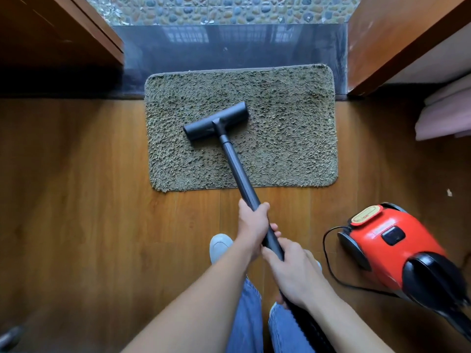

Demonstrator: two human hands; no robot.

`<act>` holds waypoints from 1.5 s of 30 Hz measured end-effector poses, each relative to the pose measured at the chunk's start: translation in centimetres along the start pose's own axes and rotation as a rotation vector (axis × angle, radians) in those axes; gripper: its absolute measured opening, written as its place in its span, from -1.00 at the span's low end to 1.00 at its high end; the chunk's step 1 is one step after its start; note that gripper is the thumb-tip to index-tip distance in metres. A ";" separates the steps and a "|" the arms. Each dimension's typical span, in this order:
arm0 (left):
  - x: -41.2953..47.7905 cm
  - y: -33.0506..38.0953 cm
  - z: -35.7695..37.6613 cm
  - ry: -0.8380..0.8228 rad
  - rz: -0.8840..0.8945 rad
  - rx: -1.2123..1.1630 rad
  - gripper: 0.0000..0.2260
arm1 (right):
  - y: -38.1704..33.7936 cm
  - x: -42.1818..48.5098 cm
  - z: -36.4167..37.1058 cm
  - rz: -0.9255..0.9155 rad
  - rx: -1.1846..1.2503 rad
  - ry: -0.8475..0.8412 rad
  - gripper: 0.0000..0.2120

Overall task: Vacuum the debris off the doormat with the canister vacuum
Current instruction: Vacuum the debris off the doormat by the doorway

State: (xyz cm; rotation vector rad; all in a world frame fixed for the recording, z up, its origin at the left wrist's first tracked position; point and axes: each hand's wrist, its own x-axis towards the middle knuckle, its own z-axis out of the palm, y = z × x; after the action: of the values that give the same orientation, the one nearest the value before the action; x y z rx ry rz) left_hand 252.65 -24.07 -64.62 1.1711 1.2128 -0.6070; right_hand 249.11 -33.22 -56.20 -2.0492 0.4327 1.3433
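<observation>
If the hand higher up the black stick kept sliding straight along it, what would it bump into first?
The left hand would probably first reach the flat black vacuum floor head at the end of the black metal wand, resting on the shaggy olive-green doormat.

Warm brown wood-plank floor [89, 200] runs up to a glossy dark stone threshold [229, 44], which reflects daylight. Beyond lies pebble-pattern paving [229, 8]. Reddish wooden door panels [397, 42] flank the opening on both sides.

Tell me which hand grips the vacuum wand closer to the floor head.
The left hand: it holds the wand farther down, toward the floor head; the right hand sits behind it.
</observation>
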 end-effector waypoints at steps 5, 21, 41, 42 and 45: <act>2.3 3.4 -0.6 0.007 0.020 -0.013 -0.86 | -3.1 2.5 -0.5 0.000 0.035 0.002 -0.76; -0.4 0.9 0.4 -0.251 -0.045 0.174 -0.60 | 2.2 -0.5 -6.5 0.041 -0.211 0.036 -0.75; 1.2 10.0 8.3 -0.640 1.346 1.385 -0.46 | -0.4 1.3 -20.2 -0.028 -0.552 0.246 -0.71; 1.6 10.5 9.0 -0.674 1.373 1.378 -0.44 | -0.4 1.4 -20.7 -0.025 -0.548 0.275 -0.69; 2.9 11.3 11.2 -0.770 1.437 1.325 -0.43 | 0.5 2.0 -21.8 -0.016 -0.518 0.332 -0.65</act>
State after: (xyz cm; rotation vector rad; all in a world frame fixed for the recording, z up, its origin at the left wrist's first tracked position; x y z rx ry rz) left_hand 267.73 -29.85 -64.13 2.1309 -0.9908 -0.5477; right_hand 264.78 -48.07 -52.29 -2.7155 0.2176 1.1917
